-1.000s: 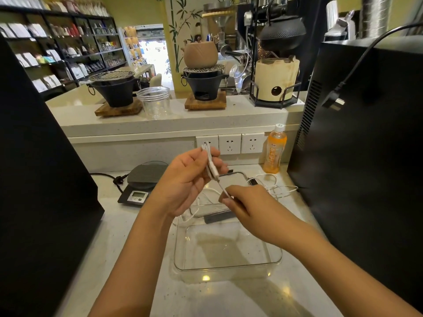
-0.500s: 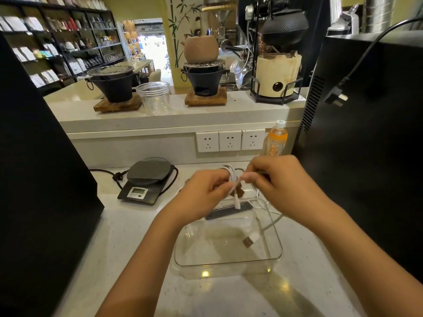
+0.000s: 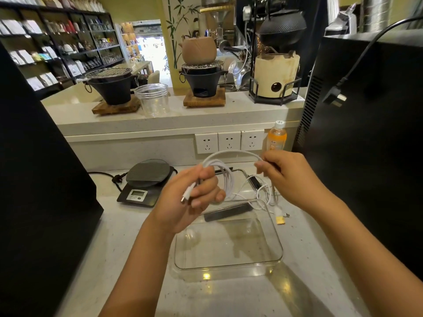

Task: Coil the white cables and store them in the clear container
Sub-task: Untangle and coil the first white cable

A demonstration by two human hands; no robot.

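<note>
My left hand (image 3: 190,200) grips several loops of a white cable (image 3: 225,179), with one plug end sticking out below my fingers. From the loops the cable arcs over to my right hand (image 3: 288,177), which pinches it a little higher and to the right. Its free end hangs below that hand and ends in a yellow-tipped plug (image 3: 280,219) by the container's right rim. The clear container (image 3: 275,236) sits on the counter under both hands, with nothing inside. A second loose white cable (image 3: 261,192) lies behind it.
A black kitchen scale (image 3: 146,179) with a black cord stands left of the container. An orange bottle (image 3: 276,137) is by the wall sockets (image 3: 229,141). Big black machines flank the counter left (image 3: 34,179) and right (image 3: 366,133). A clear cup (image 3: 152,99) and stoves stand on the raised ledge.
My hands have drawn apart: the right moved right and up, pulling an arc of cable out. More loops hang from my left hand. The yellow-tipped plug has come out of the container.
</note>
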